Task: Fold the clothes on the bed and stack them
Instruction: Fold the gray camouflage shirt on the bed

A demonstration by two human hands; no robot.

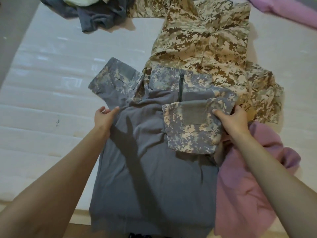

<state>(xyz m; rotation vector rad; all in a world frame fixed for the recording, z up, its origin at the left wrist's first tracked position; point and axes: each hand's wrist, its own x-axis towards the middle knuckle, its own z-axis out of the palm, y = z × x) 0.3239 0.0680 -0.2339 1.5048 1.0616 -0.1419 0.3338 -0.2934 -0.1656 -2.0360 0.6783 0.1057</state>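
White mattress (42, 100) underneath: left fingers (113, 110) pinch the grey shirt (154, 177), right fingers (217, 113) clamp its folded camouflage sleeve (188, 131).

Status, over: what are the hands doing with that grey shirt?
Left hand pinches grey shirt at its side. Right hand holds camo sleeve folded over the chest. Pink cloth bunched beside the shirt.

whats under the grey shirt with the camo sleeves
Under the grey shirt, a pink garment pokes out at the right edge and tan camo clothing at the collar. How far either reaches underneath is hidden.
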